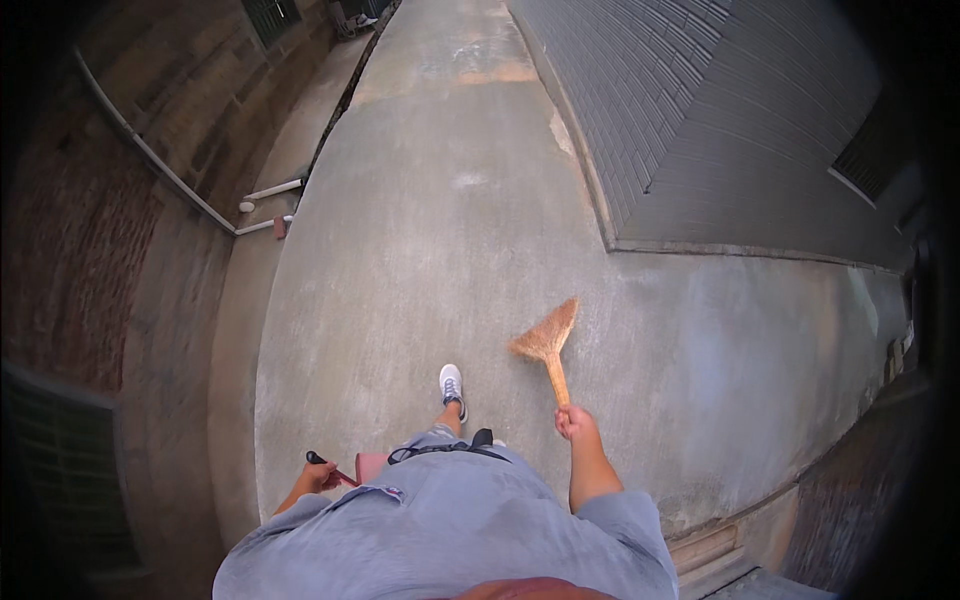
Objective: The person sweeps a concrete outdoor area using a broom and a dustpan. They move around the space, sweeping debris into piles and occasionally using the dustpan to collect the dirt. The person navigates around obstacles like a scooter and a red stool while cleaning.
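My right hand [573,421] is closed around the handle of a straw broom [546,340]. The broom's fan-shaped brown bristles point ahead, over the concrete in front of me and to the right. Low on my left side, my left hand [320,478] grips the thin red, black-ended handle of a pink dustpan [370,465]. Most of the dustpan is hidden behind my grey shirt. One white shoe [451,382] shows on the ground between the two hands.
A grey concrete path [430,200] stretches ahead. To the left run a brick wall [95,270] and white pipes [272,190] near the path's edge. A grey tiled building [720,140] juts in from the right. A step [710,548] lies at the lower right.
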The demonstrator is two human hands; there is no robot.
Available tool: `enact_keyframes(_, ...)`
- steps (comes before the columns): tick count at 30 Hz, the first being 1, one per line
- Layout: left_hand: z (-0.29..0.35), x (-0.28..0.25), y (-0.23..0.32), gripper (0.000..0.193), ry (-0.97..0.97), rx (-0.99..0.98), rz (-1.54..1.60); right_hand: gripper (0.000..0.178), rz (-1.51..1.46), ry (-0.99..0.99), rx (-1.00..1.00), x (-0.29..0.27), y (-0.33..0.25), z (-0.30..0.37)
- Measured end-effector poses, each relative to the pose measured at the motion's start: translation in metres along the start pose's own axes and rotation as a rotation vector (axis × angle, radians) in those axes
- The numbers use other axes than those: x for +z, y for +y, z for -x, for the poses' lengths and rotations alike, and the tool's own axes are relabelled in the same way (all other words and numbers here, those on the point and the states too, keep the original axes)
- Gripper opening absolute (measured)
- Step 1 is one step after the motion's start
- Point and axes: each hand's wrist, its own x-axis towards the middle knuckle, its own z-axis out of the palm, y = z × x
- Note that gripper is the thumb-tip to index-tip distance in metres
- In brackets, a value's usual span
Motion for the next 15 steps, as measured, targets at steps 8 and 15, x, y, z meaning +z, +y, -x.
enact_keyframes(8,-0.032,0.097,0.222,0.020,-0.251,0.119,-0.261,0.005,0.216,0.294,0.096,-0.056,-0.005,0.000)
enact_keyframes(15,-0.195,0.128,0.329,0.014,-0.382,0.360,-0.374,0.008,-0.149,0.519,0.165,-0.105,0.034,0.016)
